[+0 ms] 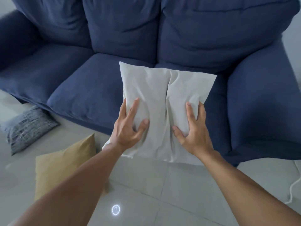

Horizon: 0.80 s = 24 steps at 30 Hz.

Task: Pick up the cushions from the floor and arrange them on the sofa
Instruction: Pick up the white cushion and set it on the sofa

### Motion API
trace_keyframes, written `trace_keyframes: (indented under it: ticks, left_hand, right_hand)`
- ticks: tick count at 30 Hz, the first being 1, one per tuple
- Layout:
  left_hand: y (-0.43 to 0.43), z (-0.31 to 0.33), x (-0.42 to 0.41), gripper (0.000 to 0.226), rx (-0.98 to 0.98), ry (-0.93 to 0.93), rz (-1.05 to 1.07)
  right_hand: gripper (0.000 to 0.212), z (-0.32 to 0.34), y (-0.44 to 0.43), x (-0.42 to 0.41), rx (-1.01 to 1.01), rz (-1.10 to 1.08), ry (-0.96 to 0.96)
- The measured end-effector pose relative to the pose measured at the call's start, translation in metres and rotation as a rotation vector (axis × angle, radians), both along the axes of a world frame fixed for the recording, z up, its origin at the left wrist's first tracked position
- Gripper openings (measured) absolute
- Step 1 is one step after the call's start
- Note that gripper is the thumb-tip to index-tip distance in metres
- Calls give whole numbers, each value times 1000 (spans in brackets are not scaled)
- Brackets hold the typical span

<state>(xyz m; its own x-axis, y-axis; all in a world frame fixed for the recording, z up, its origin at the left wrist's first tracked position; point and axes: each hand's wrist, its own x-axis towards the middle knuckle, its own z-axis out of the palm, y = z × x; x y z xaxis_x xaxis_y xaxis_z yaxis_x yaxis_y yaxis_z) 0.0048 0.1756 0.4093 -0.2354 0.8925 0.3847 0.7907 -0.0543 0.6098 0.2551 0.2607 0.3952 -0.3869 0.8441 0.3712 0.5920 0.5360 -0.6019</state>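
head view. a pale grey cushion [162, 108] is held in the air in front of the blue sofa [114, 38], over the front edge of the seat where the middle and right seat pads meet. it is not resting on the seat as far as can be judged. left hand [128, 128] grips the lower left part of the cushion, fingers [132, 106] spread up its face and thumb dug into the fabric. right hand [193, 128] grips the lower right part the same way, thumb pressed in. both hands are closed on the cushion, not flat.

handling, as a judgement: the cover creases deeply between the two hands and dents under the thumbs, so the filling is soft and loose and the weight is likely light. the cloth looks matte and not slippery. no fragility is apparent. a hold at two sides or two corners should keep it square; a one-hand pinch would let it sag.

two cushions are on the tiled floor [154, 185]: a mustard cushion [65, 163] near the left forearm, and a dark patterned cushion [31, 128] leaning at the sofa's front left edge. both look similarly soft. a white cord [293, 186] lies at the right edge.
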Motion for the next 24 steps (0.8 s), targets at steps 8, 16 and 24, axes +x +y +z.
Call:
trace_keyframes:
  ticks: [8,16,24]
  left_hand:
    - [133,24,15,76,66,14,-99]
    - [282,47,14,75,142,0,-196]
    - [389,33,20,80,198,11,-301]
  right_hand:
    - [90,33,117,23,102,-77,7]
    - [90,61,236,31,179,-181,27]
    - [90,61,336,42,224,-252,-11]
